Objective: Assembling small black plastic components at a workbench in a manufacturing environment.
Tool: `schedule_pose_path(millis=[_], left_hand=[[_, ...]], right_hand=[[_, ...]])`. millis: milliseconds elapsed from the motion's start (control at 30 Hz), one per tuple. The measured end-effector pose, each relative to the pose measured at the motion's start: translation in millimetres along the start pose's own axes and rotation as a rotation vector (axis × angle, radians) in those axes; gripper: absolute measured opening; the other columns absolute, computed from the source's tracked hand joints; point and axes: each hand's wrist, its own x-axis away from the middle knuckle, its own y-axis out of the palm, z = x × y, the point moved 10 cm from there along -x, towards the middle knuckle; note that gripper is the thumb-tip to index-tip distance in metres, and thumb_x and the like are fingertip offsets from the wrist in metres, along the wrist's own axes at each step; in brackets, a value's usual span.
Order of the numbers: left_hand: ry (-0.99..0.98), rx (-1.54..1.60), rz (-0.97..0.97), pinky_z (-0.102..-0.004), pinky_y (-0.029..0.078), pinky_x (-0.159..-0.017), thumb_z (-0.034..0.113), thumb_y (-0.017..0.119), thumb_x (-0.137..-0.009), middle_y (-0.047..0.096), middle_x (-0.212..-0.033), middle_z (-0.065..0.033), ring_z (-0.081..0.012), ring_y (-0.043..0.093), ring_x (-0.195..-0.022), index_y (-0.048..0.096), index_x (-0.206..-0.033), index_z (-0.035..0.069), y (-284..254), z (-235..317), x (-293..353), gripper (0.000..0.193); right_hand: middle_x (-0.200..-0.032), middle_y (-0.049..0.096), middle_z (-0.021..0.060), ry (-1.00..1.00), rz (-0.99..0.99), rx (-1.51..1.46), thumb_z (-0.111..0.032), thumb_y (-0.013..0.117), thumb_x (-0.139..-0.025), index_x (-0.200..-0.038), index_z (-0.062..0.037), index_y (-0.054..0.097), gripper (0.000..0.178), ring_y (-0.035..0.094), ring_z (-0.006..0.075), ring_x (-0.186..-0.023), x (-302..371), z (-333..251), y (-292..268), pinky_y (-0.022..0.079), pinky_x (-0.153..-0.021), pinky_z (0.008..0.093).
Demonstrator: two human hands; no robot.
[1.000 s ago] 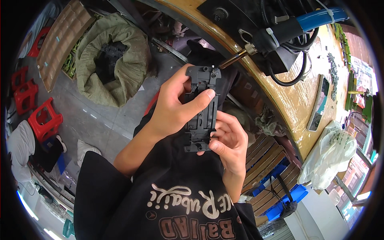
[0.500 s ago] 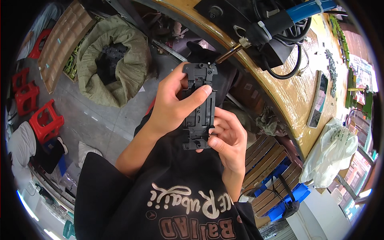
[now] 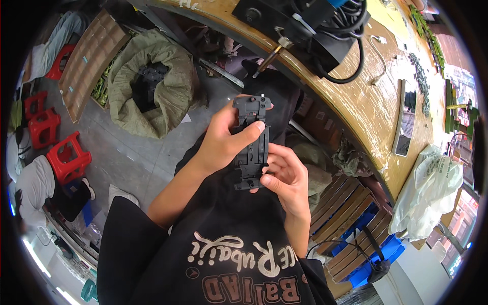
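A long black plastic chassis-like part (image 3: 250, 155) is held upright in front of my chest, with moulded ribs, holes and a small metal pin or screw at its top corner. My left hand (image 3: 223, 140) grips its upper left side, thumb pressed across the face and fingers behind. Lower down on the right, my right hand (image 3: 287, 180) holds the bottom end between thumb and fingers, its fingertips partly hidden. Above the part, clear of it, a slim brass-coloured tool tip (image 3: 269, 61) juts from a black mount (image 3: 305, 30) at the table edge.
The wooden table (image 3: 373, 137) curves along the right, bearing black cables, a phone-like slab (image 3: 405, 119) and small dark parts. A white plastic bag (image 3: 427, 188) hangs at its corner. An olive sack (image 3: 119, 96) of black parts and red stools (image 3: 71, 157) stand left.
The black chassis-like part has come away from the tool tip and sits slightly lower, still in both hands. The tool and table have shifted up and left in view.
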Motion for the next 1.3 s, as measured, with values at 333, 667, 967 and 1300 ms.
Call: schedule_pose_path(millis=[333,667,967,1300], left_hand=[[-0.032,-0.261,-0.158,-0.0212,0.041,-0.069,0.009,0.053,-0.078,0.048,-0.093,-0.0030,-0.0063,0.047,-0.080,0.043,-0.103,0.001,61,-32,18,0.028],[-0.254,-0.557,-0.353,-0.0186,0.038,-0.047,0.016,0.054,-0.082,0.057,-0.076,-0.0034,-0.0057,0.048,-0.055,0.041,-0.107,0.005,98,-131,18,0.030],[-0.364,-0.519,-0.140,-0.0183,0.039,-0.045,0.011,0.046,-0.085,0.057,-0.071,-0.0039,-0.0061,0.049,-0.051,0.051,-0.098,0.004,33,-149,-2,0.016],[-0.405,-0.491,-0.299,-0.0177,0.039,-0.046,0.010,0.046,-0.085,0.058,-0.071,-0.0034,-0.0051,0.048,-0.052,0.051,-0.097,0.003,70,-170,10,0.015]], right_hand=[[-0.091,0.054,0.0097,-0.011,0.066,0.018,0.009,0.054,-0.075,-0.111,0.0046,0.044,0.038,0.054,0.0123,-0.074,43,8,-49,0.051,-0.062,0.0259],[-0.080,0.055,0.0061,-0.105,0.879,0.491,0.001,0.055,-0.067,-0.104,-0.0037,0.052,0.037,0.051,0.0088,-0.068,144,68,-223,0.043,-0.063,0.0237],[-0.078,0.053,0.0071,0.069,1.756,0.197,0.004,0.054,-0.066,-0.100,-0.0022,0.046,0.036,0.054,0.0146,-0.064,355,254,-383,0.051,-0.044,0.0269],[-0.090,0.055,0.0269,0.442,1.191,0.741,-0.004,0.043,-0.070,-0.090,0.0033,0.054,0.024,0.052,0.0405,-0.089,235,289,-378,0.042,-0.074,0.0383]])
